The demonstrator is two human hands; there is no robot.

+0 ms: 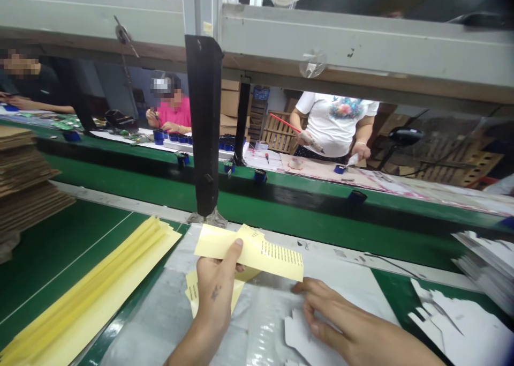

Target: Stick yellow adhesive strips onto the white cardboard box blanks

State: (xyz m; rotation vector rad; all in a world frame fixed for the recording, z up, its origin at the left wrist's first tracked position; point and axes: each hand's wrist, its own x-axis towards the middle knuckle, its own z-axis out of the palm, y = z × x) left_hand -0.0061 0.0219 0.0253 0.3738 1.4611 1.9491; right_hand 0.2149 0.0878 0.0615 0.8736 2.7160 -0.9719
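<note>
Grey plastic sheeting (152, 312) is filling the foreground, wrinkled and glossy. The right hand (337, 312) is curling over a notched white card (299, 336); I cannot tell whether it is gripping it. Over the sheeting's middle, the left hand (217, 280) is pinching thin, straight-edged yellow printed slips (261, 252) under its thumb, their lower right corner reaching just beside the right hand, sheeting showing between both wrists. Long yellow strips (100, 291) are lying along the left, die-cut cards (474, 323) along the right. A black-wrapped post (204, 125) is standing at the far edge; beyond it, a smooth green belt (321, 224) is stretching crosswise.
</note>
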